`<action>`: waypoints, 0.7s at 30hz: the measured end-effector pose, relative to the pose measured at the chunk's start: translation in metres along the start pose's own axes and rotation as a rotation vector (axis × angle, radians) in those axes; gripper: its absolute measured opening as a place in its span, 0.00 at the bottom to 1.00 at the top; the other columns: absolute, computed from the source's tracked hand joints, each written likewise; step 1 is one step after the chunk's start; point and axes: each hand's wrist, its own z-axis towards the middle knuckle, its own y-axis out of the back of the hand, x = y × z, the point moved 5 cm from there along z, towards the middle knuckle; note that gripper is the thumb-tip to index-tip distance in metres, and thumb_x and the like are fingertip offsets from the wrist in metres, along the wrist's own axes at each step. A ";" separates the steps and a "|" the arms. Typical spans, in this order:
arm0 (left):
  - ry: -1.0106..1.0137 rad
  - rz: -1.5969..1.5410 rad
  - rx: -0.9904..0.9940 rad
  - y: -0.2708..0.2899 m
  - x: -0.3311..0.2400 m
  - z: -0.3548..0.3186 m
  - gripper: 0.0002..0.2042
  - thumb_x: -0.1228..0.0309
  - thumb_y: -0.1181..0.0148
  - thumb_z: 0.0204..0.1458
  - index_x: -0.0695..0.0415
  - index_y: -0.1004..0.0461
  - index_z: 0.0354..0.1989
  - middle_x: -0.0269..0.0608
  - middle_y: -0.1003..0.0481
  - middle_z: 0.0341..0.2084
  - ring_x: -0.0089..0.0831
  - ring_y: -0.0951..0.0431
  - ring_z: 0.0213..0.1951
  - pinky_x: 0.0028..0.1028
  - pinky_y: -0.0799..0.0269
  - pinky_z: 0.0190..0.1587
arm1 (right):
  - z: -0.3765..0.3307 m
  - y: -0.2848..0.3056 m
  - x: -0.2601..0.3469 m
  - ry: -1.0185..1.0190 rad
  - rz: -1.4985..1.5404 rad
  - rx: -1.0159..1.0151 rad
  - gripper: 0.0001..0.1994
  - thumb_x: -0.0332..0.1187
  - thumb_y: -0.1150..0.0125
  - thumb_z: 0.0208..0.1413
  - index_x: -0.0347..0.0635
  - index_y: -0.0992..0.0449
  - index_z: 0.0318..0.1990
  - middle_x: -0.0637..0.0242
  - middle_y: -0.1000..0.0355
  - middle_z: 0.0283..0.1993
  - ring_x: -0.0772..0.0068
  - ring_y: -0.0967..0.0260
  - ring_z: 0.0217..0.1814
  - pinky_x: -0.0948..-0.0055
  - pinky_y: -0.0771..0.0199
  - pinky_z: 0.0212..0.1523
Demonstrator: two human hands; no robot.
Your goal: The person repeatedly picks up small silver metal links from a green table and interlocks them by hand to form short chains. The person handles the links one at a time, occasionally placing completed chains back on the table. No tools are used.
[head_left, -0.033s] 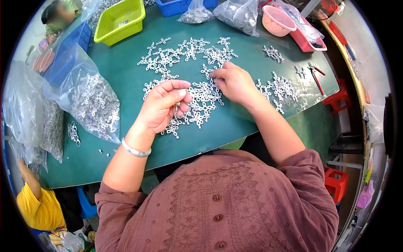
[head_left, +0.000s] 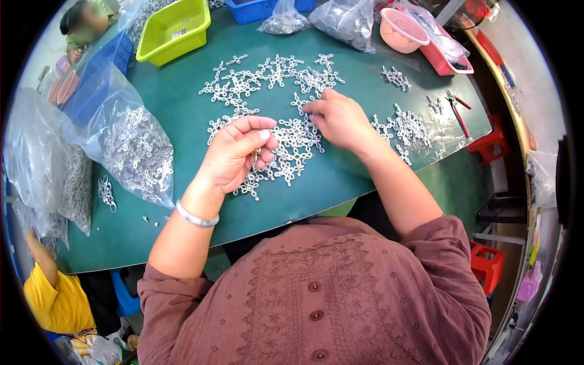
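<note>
Flat white plastic ring-cluster pieces (head_left: 286, 143) lie spread over the green table (head_left: 182, 109). My left hand (head_left: 234, 155) hovers over the near end of the spread, thumb and fingers pinched on one small white piece. A silver bangle sits on that wrist. My right hand (head_left: 340, 118) rests on the table just right of it, its curled fingertips gripping a white piece at the edge of the pile. More of the same pieces (head_left: 274, 70) lie further back, and another group (head_left: 407, 128) lies to the right.
A clear bag of white parts (head_left: 131, 149) lies at left, with further bags behind. At the back stand a yellow-green basket (head_left: 173, 30), a blue bin (head_left: 261, 9) and a pink bowl (head_left: 401, 30). Red-handled cutters (head_left: 456, 106) lie at right. Another person in yellow (head_left: 58, 298) is at lower left.
</note>
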 end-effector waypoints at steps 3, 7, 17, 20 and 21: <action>0.008 0.016 -0.032 0.001 0.001 0.001 0.08 0.75 0.48 0.51 0.60 0.30 0.39 0.35 0.28 0.23 0.19 0.30 0.20 0.15 0.34 0.22 | 0.006 0.000 0.000 0.020 -0.057 0.107 0.08 0.32 0.45 0.43 0.48 0.25 0.33 0.62 0.35 0.30 0.59 0.34 0.34 0.64 0.34 0.35; -0.007 -0.023 -0.020 0.001 -0.001 0.001 0.08 0.73 0.49 0.51 0.61 0.29 0.38 0.32 0.30 0.21 0.18 0.32 0.20 0.14 0.36 0.21 | 0.012 -0.001 -0.002 0.024 -0.030 0.175 0.07 0.32 0.44 0.42 0.47 0.25 0.31 0.62 0.35 0.30 0.58 0.34 0.34 0.63 0.35 0.35; -0.013 -0.049 -0.031 0.004 -0.001 0.000 0.07 0.72 0.49 0.52 0.62 0.29 0.36 0.29 0.34 0.17 0.15 0.38 0.17 0.12 0.44 0.17 | 0.032 -0.005 -0.006 0.013 -0.027 0.123 0.10 0.26 0.46 0.42 0.47 0.25 0.34 0.61 0.33 0.35 0.59 0.34 0.40 0.66 0.33 0.40; -0.031 -0.043 -0.028 0.004 -0.003 0.000 0.07 0.72 0.49 0.52 0.62 0.30 0.35 0.29 0.34 0.17 0.14 0.38 0.16 0.12 0.45 0.16 | 0.044 -0.013 -0.007 0.035 -0.095 0.186 0.10 0.25 0.47 0.43 0.47 0.26 0.34 0.61 0.35 0.36 0.59 0.34 0.40 0.66 0.34 0.40; -0.038 -0.041 -0.028 0.005 -0.004 0.000 0.07 0.72 0.50 0.52 0.62 0.30 0.35 0.29 0.34 0.17 0.14 0.38 0.16 0.12 0.45 0.16 | 0.047 -0.016 -0.010 0.058 -0.099 0.188 0.09 0.26 0.47 0.44 0.46 0.26 0.34 0.61 0.35 0.35 0.59 0.35 0.40 0.66 0.34 0.40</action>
